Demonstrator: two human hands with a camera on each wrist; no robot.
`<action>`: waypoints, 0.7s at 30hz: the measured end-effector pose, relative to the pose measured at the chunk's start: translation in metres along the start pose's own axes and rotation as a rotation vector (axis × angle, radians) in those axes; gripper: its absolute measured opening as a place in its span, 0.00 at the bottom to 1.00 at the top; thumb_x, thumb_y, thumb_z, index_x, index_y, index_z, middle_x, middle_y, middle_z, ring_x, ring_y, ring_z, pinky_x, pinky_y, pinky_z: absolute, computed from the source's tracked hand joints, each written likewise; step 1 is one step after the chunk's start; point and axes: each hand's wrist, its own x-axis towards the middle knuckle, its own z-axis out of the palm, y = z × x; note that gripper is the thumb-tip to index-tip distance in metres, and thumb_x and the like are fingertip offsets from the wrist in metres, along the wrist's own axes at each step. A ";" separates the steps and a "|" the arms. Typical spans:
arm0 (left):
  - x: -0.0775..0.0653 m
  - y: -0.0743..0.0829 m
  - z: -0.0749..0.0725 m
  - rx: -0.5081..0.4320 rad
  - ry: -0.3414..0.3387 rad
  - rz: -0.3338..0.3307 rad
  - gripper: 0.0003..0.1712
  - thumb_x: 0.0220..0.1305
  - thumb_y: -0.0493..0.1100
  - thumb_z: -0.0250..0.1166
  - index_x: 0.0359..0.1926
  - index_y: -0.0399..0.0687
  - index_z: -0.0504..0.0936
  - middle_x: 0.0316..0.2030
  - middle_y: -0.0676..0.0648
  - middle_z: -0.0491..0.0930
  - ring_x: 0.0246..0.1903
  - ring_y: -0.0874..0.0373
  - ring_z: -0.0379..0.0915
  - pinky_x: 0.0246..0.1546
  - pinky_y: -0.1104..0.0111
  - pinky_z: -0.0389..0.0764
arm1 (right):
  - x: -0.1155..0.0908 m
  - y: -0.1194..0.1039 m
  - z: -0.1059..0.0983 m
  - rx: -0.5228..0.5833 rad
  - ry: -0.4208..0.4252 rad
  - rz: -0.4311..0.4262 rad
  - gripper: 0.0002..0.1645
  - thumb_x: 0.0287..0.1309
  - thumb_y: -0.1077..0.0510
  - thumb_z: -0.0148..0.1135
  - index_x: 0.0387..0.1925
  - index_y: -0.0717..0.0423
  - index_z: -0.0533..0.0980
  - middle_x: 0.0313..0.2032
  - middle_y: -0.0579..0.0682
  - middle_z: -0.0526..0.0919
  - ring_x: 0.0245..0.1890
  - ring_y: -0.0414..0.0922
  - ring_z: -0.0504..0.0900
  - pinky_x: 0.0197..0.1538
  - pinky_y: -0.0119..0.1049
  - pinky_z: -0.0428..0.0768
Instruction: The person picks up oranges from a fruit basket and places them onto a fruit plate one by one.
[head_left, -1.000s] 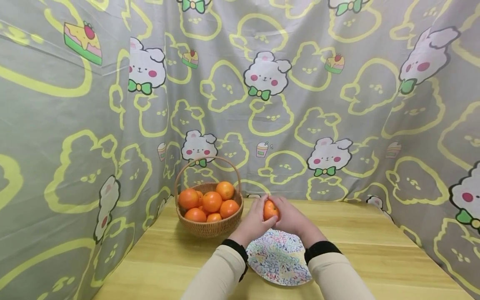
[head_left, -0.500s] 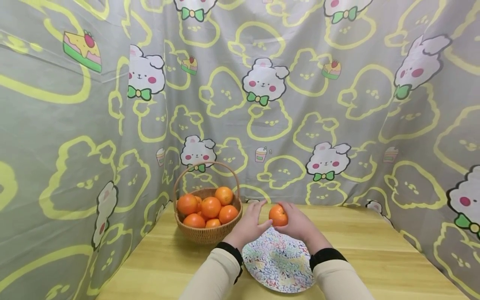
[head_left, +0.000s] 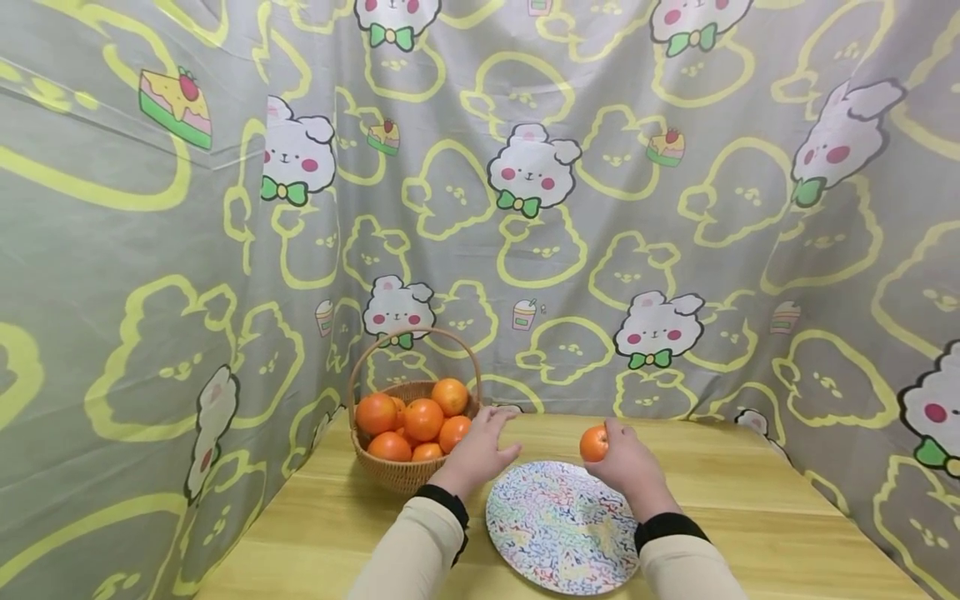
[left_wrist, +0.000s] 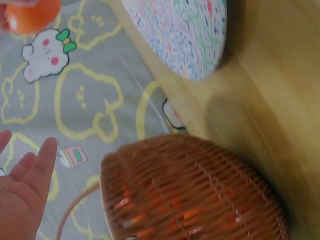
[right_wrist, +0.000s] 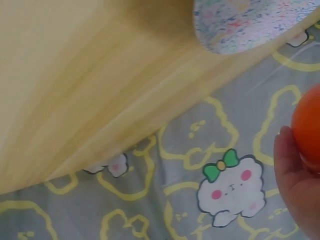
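Observation:
My right hand [head_left: 628,462] grips a single orange [head_left: 593,444] above the far right part of a round plate [head_left: 562,525] with a multicoloured squiggle pattern. In the right wrist view the fingers [right_wrist: 286,155] curl along one side of that orange. My left hand [head_left: 480,450] holds nothing; its fingers are spread and relaxed beside a brown wicker basket [head_left: 401,473]. Several more oranges [head_left: 423,419] are heaped in the basket, under its arched handle [head_left: 420,331]. From the left wrist the woven wall of the basket hides most of its fruit.
Plate and basket both stand on a light wooden table [head_left: 750,517], the basket to the left. A grey curtain [head_left: 540,250] printed with rabbits and yellow outlines hangs behind the table and along its sides.
Both hands were around the orange; the left has let go and moved left toward the basket. The right hand has carried the orange to the right.

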 end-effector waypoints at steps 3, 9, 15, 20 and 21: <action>0.001 -0.006 -0.003 0.002 0.003 -0.022 0.28 0.61 0.54 0.58 0.60 0.54 0.68 0.57 0.47 0.62 0.54 0.51 0.65 0.51 0.57 0.71 | -0.004 0.008 0.001 -0.009 -0.010 0.020 0.49 0.38 0.50 0.67 0.60 0.66 0.58 0.44 0.67 0.70 0.30 0.53 0.73 0.31 0.48 0.73; 0.000 -0.017 -0.004 -0.026 0.036 -0.038 0.24 0.60 0.51 0.58 0.56 0.47 0.73 0.57 0.43 0.63 0.54 0.50 0.66 0.52 0.58 0.70 | -0.008 0.022 0.009 -0.035 -0.056 0.078 0.49 0.34 0.49 0.70 0.58 0.64 0.60 0.38 0.62 0.73 0.30 0.52 0.73 0.31 0.47 0.73; -0.003 -0.025 -0.005 -0.012 0.076 -0.033 0.21 0.60 0.50 0.59 0.52 0.46 0.75 0.55 0.42 0.65 0.55 0.49 0.64 0.51 0.57 0.70 | -0.012 0.029 0.015 0.024 -0.062 0.106 0.48 0.34 0.52 0.70 0.56 0.68 0.59 0.35 0.62 0.74 0.29 0.52 0.74 0.32 0.48 0.73; -0.005 -0.032 -0.012 0.003 0.099 -0.060 0.19 0.59 0.49 0.59 0.49 0.45 0.76 0.53 0.43 0.65 0.55 0.47 0.62 0.52 0.56 0.68 | -0.012 0.032 0.029 0.117 -0.065 0.133 0.49 0.34 0.54 0.71 0.56 0.70 0.58 0.36 0.62 0.75 0.31 0.52 0.74 0.36 0.49 0.74; -0.006 -0.034 -0.014 0.010 0.103 -0.067 0.19 0.59 0.49 0.60 0.49 0.45 0.76 0.53 0.44 0.65 0.55 0.47 0.62 0.51 0.56 0.68 | -0.011 0.032 0.032 0.134 -0.069 0.140 0.49 0.34 0.54 0.71 0.57 0.71 0.58 0.37 0.62 0.75 0.32 0.53 0.74 0.37 0.50 0.74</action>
